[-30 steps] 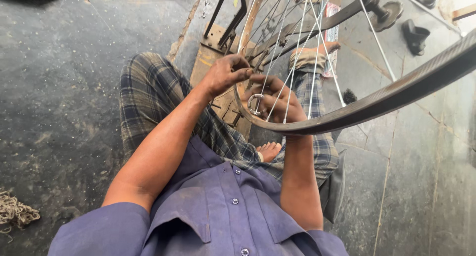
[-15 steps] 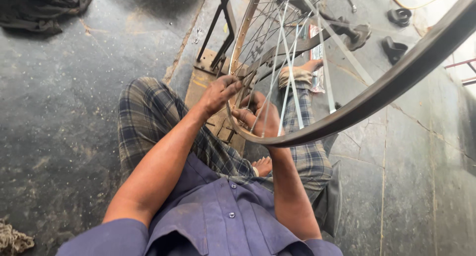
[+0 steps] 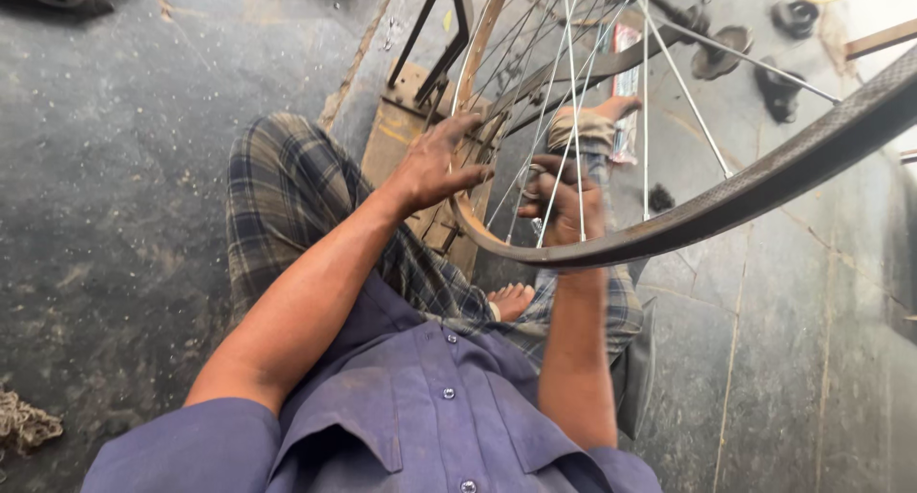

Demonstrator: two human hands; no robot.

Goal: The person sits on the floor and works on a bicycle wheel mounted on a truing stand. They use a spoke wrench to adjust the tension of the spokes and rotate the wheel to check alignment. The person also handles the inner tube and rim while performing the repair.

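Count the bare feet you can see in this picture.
2. One bare foot lies tucked under the checked trousers, just below the wheel rim. The other foot rests further off on the floor, seen through the spokes. Neither is fully visible.

1. Soft daylight is entering from the upper right, where the floor (image 3: pixel 860 15) is washing out to near white.
2. The left part of the floor is staying dim and grey, with speckled texture still readable.
3. The spokes (image 3: pixel 573 92) are catching bright glints; several are showing as thin pale streaks.
4. The tyre (image 3: pixel 764 182) is lying close to the lens and is appearing soft and slightly smeared.
5. The left hand (image 3: pixel 435 163) is casting a soft shadow; its fingers (image 3: pixel 468 125) are showing light motion blur.
6. The wide lens is bending lines near the frame edges.
7. The shirt (image 3: pixel 420 417) is rendering sharp, evenly lit.
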